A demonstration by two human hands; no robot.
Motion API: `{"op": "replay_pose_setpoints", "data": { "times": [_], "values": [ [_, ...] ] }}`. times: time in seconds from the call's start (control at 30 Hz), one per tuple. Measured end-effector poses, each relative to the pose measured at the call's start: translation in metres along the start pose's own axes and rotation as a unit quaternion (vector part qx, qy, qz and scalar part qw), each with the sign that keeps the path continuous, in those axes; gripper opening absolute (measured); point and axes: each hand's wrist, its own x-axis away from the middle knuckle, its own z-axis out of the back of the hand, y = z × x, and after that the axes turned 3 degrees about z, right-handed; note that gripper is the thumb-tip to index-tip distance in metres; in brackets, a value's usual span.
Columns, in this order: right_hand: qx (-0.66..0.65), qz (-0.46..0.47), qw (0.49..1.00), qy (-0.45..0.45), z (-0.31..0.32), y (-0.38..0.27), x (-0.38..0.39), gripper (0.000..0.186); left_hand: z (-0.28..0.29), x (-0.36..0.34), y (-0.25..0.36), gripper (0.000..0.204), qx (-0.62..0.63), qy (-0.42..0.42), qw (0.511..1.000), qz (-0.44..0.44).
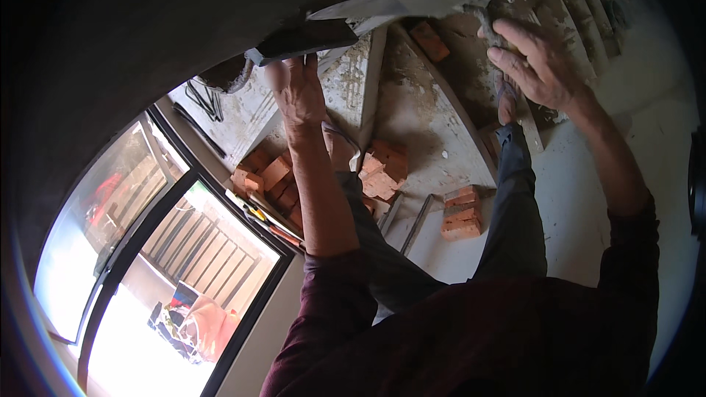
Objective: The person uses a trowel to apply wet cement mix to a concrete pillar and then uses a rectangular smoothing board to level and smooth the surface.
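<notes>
My left hand (296, 95) is raised under a dark, flat board-like tool (305, 38), gripping it from below with the fingers partly hidden. To its right, my right hand (535, 66) has its fingers curled on the rough, plaster-crusted end (478, 18) of a long, pale, slightly curved blade-like tool (393, 1). That blade reaches leftward to just above the dark board. Below my hands, my sandalled feet are on mortar-stained, angled stair steps (437, 125).
Red bricks lie in piles (276, 173) (382, 165) and a short stack (461, 213). A loose brick (429, 39) rests higher up. Metal strips (418, 224) lie by the stack. A dark-framed window (198, 174) is at left, with black rods (206, 103) above it.
</notes>
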Motion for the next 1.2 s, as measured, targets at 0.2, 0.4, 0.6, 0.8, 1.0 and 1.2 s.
{"op": "replay_pose_setpoints", "data": {
  "times": [0.2, 0.4, 0.6, 0.8, 1.0, 1.2],
  "values": [
    [-0.053, 0.078, 0.994, 0.053, -0.071, 0.023, -0.035, 0.043, 0.0, 0.0, 0.0, 0.04, -0.009, 0.007, 1.0, 0.003],
    [0.01, 0.156, 0.98, 0.12, -0.098, 0.046, -0.07, 0.048, -0.004, 0.0, 0.001, 0.04, -0.02, 0.015, 1.0, 0.002],
    [0.11, 0.197, 0.962, 0.156, -0.101, 0.063, -0.099, 0.043, -0.006, -0.001, 0.002, 0.04, -0.014, 0.012, 1.0, 0.01],
    [0.25, 0.258, 0.912, 0.196, -0.088, 0.091, -0.028, 0.03, 0.006, -0.002, -0.001, 0.042, -0.178, 0.008, 0.983, -0.041],
    [0.051, 0.157, 0.97, 0.177, -0.11, 0.031, -0.031, 0.035, 0.002, -0.002, 0.002, 0.042, -0.008, -0.004, 1.0, 0.011],
    [0.056, 0.182, 0.955, 0.229, -0.121, 0.029, -0.073, 0.037, 0.0, -0.003, 0.002, 0.043, -0.021, -0.012, 1.0, 0.001]
  ]
}}
